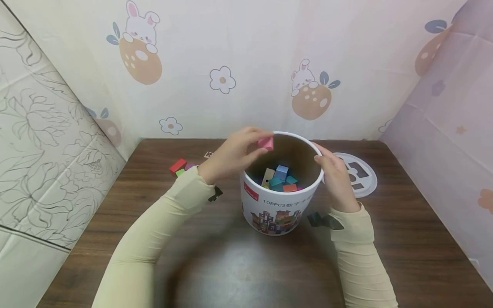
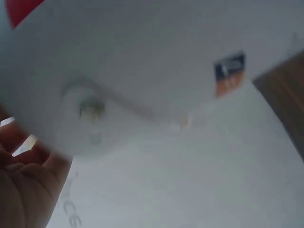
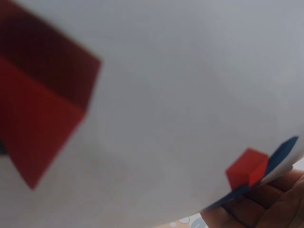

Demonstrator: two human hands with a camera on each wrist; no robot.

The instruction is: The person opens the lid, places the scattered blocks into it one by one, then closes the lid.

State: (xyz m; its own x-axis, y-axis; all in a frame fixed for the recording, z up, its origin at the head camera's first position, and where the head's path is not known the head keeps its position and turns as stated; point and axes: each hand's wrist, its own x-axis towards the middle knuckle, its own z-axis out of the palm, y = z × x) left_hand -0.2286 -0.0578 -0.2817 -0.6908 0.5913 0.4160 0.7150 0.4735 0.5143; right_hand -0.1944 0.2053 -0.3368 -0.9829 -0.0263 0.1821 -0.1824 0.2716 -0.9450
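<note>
A white bucket (image 1: 254, 214) with printed toy blocks on its side stands on the table. My left hand (image 1: 236, 150) pinches a pink block (image 1: 267, 144) between thumb and fingers, just above the bucket's left rim. On the opposite side, my right hand (image 1: 338, 177) grips the rim, thumb inside and fingers outside. Inside lie loose blocks, among them a blue block (image 1: 282, 171), an orange-red block (image 1: 290, 188) and a plain wooden block (image 1: 268, 176). Both wrist views are mostly filled by the bucket's white wall, with part of the left hand (image 2: 28, 190) and right hand (image 3: 270, 204) at the edges.
Behind my right hand lies a white round lid (image 1: 370, 182) with cut-outs. Left of my left wrist are a red block (image 1: 177, 165), a green block (image 1: 179, 172) and a purple piece. A small tile marked R (image 1: 208, 155) lies farther back. Patterned cloth hangs behind the table.
</note>
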